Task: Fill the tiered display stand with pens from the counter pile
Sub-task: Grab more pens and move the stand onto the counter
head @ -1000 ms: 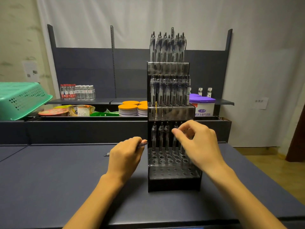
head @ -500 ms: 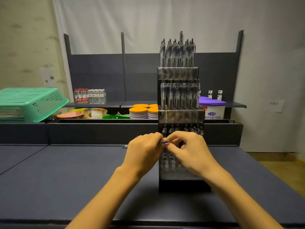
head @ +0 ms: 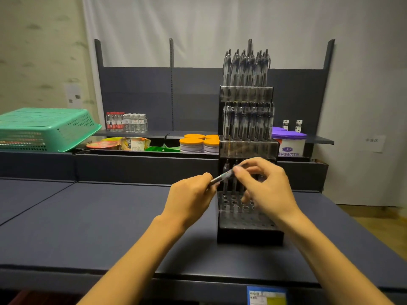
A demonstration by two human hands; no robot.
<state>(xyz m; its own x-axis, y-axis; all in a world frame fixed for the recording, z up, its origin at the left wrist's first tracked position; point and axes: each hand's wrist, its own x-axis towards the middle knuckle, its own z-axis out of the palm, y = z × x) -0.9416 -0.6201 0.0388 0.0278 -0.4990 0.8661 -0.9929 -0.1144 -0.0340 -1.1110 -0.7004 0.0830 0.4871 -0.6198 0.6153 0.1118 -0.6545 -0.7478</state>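
Behind the dark counter (head: 88, 216) a lower shelf carries a green basket (head: 46, 128) at its left end, water bottles (head: 126, 122), orange-lidded tubs (head: 198, 143) and a purple-lidded tub (head: 289, 143) beside the stand's right side; the black tiered display stand (head: 248, 235) sits near the counter's right front edge, its top two tiers packed with upright pens, its bottom tier holding a few at the back with open holes in front; both hands cover much of that tier; the left hand (head: 189, 200) and right hand (head: 267, 188) each pinch one tilted pen (head: 221, 177), dark-barrelled, held just before the bottom tier's left side.
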